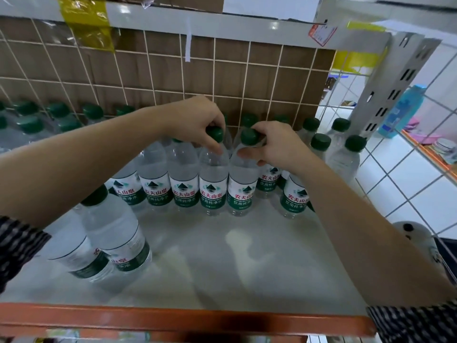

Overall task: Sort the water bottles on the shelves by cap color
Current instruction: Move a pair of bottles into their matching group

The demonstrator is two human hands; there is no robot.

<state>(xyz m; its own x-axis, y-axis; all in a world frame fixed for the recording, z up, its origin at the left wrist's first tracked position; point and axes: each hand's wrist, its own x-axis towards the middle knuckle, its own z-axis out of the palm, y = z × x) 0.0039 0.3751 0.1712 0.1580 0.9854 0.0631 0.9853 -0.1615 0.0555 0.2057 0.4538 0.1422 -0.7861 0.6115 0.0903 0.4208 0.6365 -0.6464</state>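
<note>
Your one camera sits on your head and looks forward and down, close over the shelf [235,263].

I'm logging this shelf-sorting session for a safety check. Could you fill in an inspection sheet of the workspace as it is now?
Surface: white shelf, glossy, orange front edge.
Job's things: green-capped water bottles stand in a row mid-shelf; two nearer bottles at front left; more at the back. Every cap seen is green.
Clutter: nothing seen on the shelf.
Grippers: left hand grips the cap of one row bottle; right hand grips the neck of the neighbouring bottle.
Cables: nothing seen.
Surroundings: wire grid back panel, yellow tape and red tag on the shelf above, blue bottle beyond the right upright.
</note>
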